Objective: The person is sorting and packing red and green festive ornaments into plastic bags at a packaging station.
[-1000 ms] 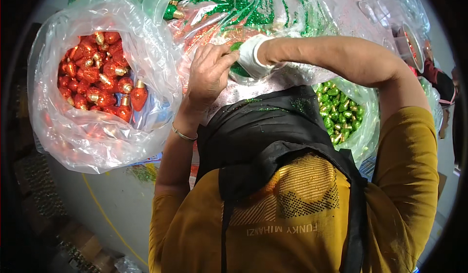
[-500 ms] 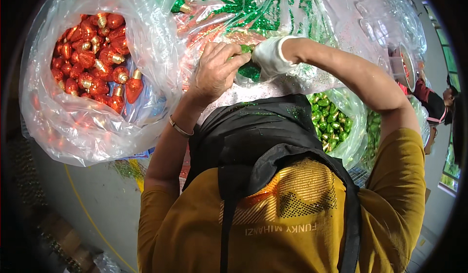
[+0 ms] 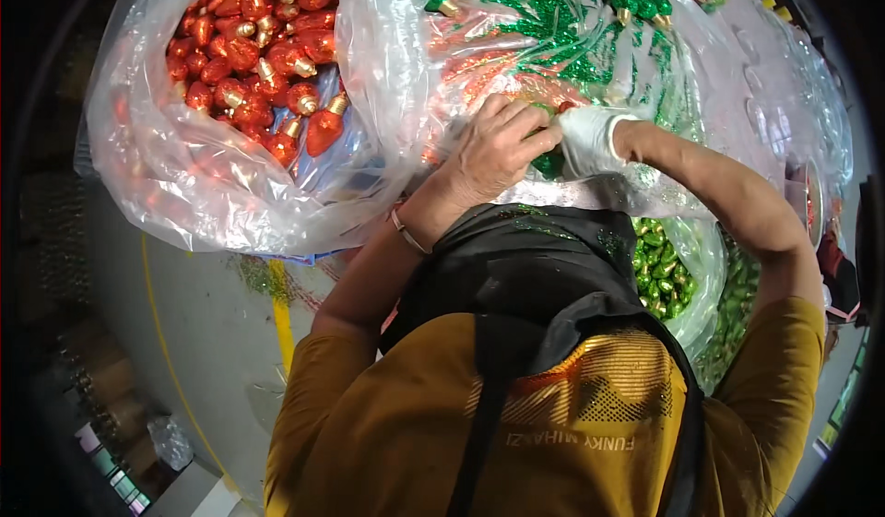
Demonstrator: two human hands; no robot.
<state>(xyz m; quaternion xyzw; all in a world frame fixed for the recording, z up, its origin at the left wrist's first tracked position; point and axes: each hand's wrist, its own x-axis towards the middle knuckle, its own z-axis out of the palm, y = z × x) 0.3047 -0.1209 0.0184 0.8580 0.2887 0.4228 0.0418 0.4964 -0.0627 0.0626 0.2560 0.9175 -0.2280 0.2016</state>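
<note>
My left hand (image 3: pixel 498 148) is bare, with a thin bracelet at the wrist. My right hand (image 3: pixel 590 139) wears a white glove. The two meet over a small green glittery ornament (image 3: pixel 550 163), fingers of both curled on it, and most of it is hidden. They work at the mouth of a clear plastic bag of green glittery ornaments (image 3: pixel 553 10). To the left lies a clear bag of red bulb-shaped ornaments with gold caps (image 3: pixel 258 56). My black apron (image 3: pixel 516 268) and yellow shirt fill the lower part of the view.
A further clear bag of small green bulbs (image 3: pixel 659 268) sits under my right forearm. Green glitter dusts the plastic and apron. Grey floor with a yellow line (image 3: pixel 281 319) shows at lower left, and boxes (image 3: pixel 120 452) stand in the dark corner.
My hands have closed together on the green ornament. Both bags now sit lower and nearer in the picture, as my head has tipped forward.
</note>
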